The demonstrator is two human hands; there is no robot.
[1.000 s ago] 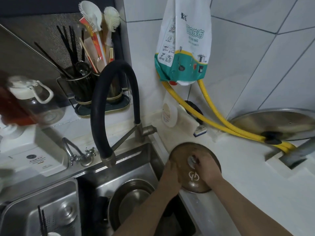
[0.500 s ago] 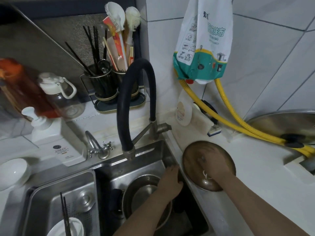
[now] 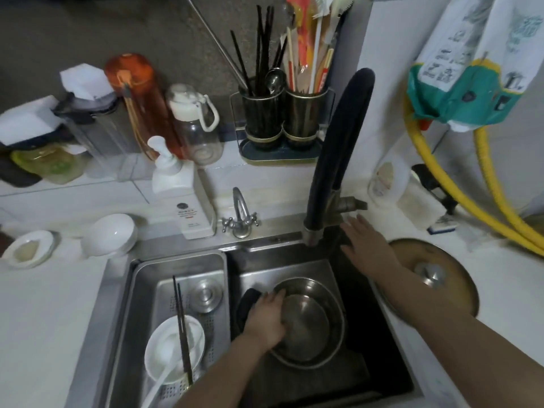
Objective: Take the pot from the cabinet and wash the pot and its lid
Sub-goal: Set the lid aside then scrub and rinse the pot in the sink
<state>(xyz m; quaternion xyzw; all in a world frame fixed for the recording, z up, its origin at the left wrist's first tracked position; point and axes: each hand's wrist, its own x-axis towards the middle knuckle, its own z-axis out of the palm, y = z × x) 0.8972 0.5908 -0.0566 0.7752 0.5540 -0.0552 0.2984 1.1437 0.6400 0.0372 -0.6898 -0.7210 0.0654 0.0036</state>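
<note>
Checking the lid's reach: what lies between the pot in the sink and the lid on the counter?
In the head view, the right forearm crosses between the pot and lid, above the sink's right wall.

The left hand (image 3: 266, 318) covers the left rim of the pot (image 3: 309, 319), so its grip cannot be told. The right forearm hides the lid's (image 3: 435, 275) left edge. The hanging bag (image 3: 471, 69) is cut off at the top, its print blurred.
</note>
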